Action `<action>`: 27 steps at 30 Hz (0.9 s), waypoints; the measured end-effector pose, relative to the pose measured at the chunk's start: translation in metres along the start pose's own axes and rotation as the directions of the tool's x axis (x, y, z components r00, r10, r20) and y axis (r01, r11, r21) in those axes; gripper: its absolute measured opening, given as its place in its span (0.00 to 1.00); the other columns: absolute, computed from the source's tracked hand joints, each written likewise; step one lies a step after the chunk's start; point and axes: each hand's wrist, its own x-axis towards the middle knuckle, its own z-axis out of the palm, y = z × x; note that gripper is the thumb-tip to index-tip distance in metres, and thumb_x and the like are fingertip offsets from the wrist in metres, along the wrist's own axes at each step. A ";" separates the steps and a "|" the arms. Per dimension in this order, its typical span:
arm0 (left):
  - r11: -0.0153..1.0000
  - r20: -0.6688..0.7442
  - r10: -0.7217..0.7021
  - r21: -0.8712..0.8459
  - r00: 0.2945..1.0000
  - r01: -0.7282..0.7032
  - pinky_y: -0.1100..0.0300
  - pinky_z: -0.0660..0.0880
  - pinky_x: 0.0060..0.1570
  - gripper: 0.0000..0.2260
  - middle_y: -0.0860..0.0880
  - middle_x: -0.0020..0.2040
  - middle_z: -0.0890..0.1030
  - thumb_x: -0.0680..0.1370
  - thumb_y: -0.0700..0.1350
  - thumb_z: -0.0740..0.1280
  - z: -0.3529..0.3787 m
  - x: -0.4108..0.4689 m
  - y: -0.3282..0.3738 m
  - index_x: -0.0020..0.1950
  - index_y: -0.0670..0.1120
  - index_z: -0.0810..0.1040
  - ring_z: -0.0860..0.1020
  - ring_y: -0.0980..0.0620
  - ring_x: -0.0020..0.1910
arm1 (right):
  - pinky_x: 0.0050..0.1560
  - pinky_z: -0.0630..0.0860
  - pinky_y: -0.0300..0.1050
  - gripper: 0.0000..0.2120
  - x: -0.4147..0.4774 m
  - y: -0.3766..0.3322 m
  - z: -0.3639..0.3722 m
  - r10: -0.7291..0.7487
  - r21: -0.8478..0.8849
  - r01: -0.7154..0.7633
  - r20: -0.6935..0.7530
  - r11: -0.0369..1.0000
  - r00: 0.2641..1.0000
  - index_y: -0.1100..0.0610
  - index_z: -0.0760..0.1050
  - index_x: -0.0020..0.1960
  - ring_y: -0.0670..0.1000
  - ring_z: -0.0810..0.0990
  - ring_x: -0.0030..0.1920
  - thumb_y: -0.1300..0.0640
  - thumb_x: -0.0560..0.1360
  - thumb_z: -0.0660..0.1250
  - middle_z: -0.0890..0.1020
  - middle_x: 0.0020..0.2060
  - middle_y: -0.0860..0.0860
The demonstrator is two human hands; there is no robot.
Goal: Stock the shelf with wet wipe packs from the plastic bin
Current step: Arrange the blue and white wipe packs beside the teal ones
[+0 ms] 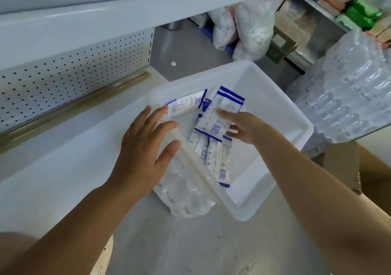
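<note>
Landmark: the plastic bin (304,126), white and rectangular, seen set askew; all places below are given from it.
Right hand (245,127): reached in over the bin's near-right rim. One pack is pinched, with the thumb on top and the fingers beneath.
Held pack (224,110): white with blue bands, raised and tilted inside the bin, above the other packs.
Left hand (146,148): fingers straight and spread wide, nothing held. It is laid across the bin's left rim; whether the rim is pressed cannot be told.
Corner pack (186,103): lying in the bin's left corner, just beyond the left fingertips.
Remaining packs (213,156): a few laid side by side along the bin's left wall, below the held pack. The count cannot be told.
Shelf (53,152): white and flat, directly left of the bin; the bin's left corner is seen overlapping its edge.
Perforated panel (74,69): standing behind the shelf, left of and beyond the bin.
Clear bag (184,196): partly covered by the bin's near-left edge.
Wrapped bottles (349,97): stacked to the right of the bin.
Cardboard box (340,162): right of the bin, below the bottles.
White bags (251,25): beyond the bin's far corner.
</note>
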 end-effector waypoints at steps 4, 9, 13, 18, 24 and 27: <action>1.000 0.027 -0.025 -0.008 0.999 0.025 0.32 0.61 0.74 0.25 0.52 0.83 0.58 0.82 0.63 0.55 0.001 -0.007 0.005 0.73 0.51 0.71 0.53 0.48 0.83 | 0.55 0.83 0.55 0.32 -0.004 0.001 0.019 -0.026 0.022 0.025 0.064 0.999 0.998 0.57 0.78 0.62 0.55 0.86 0.54 0.53 0.61 0.84 0.87 0.52 0.52; 0.997 0.081 -0.073 -0.012 0.994 0.074 0.36 0.54 0.76 0.31 0.54 0.84 0.50 0.80 0.66 0.50 -0.005 -0.016 0.011 0.79 0.53 0.65 0.55 0.52 0.82 | 0.57 0.81 0.63 0.32 -0.015 0.004 0.020 -0.069 0.087 0.064 0.062 0.994 0.996 0.57 0.78 0.63 0.59 0.87 0.52 0.55 0.61 0.85 0.87 0.53 0.54; 0.995 0.068 -0.099 -0.023 0.993 0.101 0.36 0.56 0.77 0.30 0.54 0.84 0.50 0.82 0.66 0.52 -0.008 -0.024 0.017 0.79 0.52 0.66 0.59 0.51 0.81 | 0.47 0.84 0.51 0.19 -0.028 0.006 0.015 -0.226 0.173 0.237 -0.083 0.956 0.971 0.59 0.81 0.56 0.54 0.88 0.47 0.58 0.68 0.81 0.88 0.50 0.53; 0.972 -0.054 -0.213 -0.111 0.976 0.206 0.39 0.66 0.73 0.27 0.54 0.84 0.52 0.82 0.62 0.58 -0.023 -0.027 0.026 0.76 0.48 0.71 0.59 0.50 0.80 | 0.50 0.84 0.54 0.18 -0.052 0.007 -0.007 -0.332 0.282 0.409 -0.283 0.868 0.900 0.59 0.81 0.57 0.56 0.88 0.49 0.57 0.70 0.80 0.88 0.49 0.52; 0.894 -0.124 -0.338 -0.352 0.933 0.277 0.58 0.63 0.75 0.23 0.54 0.78 0.68 0.79 0.58 0.65 -0.049 -0.007 0.081 0.71 0.50 0.75 0.65 0.58 0.77 | 0.53 0.83 0.56 0.20 -0.101 -0.004 -0.029 -0.331 0.561 0.378 -0.188 0.737 0.924 0.58 0.76 0.65 0.56 0.86 0.54 0.60 0.75 0.75 0.87 0.55 0.54; 0.754 -0.014 -0.476 -0.522 0.879 0.399 0.59 0.67 0.66 0.23 0.57 0.74 0.71 0.78 0.59 0.68 -0.064 0.006 0.116 0.72 0.56 0.73 0.69 0.60 0.71 | 0.63 0.79 0.60 0.20 -0.140 -0.014 -0.019 -0.436 0.550 0.346 0.036 0.760 0.899 0.60 0.74 0.67 0.60 0.84 0.60 0.60 0.77 0.72 0.84 0.60 0.57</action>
